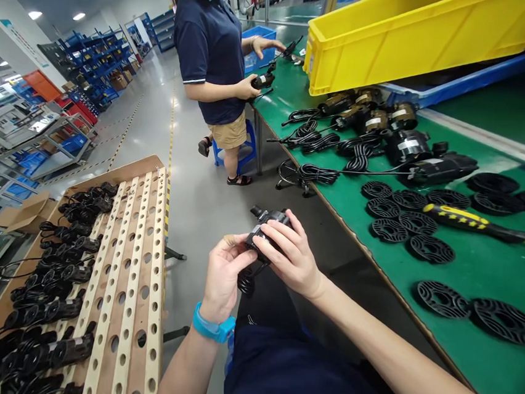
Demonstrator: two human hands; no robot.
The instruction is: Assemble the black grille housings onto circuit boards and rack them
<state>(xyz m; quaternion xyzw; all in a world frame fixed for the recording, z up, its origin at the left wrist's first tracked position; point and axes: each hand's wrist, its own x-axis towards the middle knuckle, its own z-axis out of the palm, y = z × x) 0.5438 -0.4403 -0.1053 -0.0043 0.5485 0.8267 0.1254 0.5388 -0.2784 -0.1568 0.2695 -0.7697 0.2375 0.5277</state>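
Above my lap, between the wooden rack and the green table, I hold a small black pump with a cable [272, 218]. My left hand [225, 274], with a blue wristband, pinches its near left end between thumb and fingers. Over the top and right side of the pump, the fingers of my right hand [292, 252] are wrapped. A coiled black cable [246, 281] hangs under the pump beside my left thumb. Much of the pump's body is hidden by my fingers.
Left stands a wooden rack with holes [131, 283], bearing rows of black pumps [61, 311]. On the green table [403, 279] lie black slotted discs [431, 249], a yellow-black screwdriver [473, 223], pumps with cables [409, 148] and a tilted yellow bin [398, 46]. A co-worker [216, 50] stands ahead.
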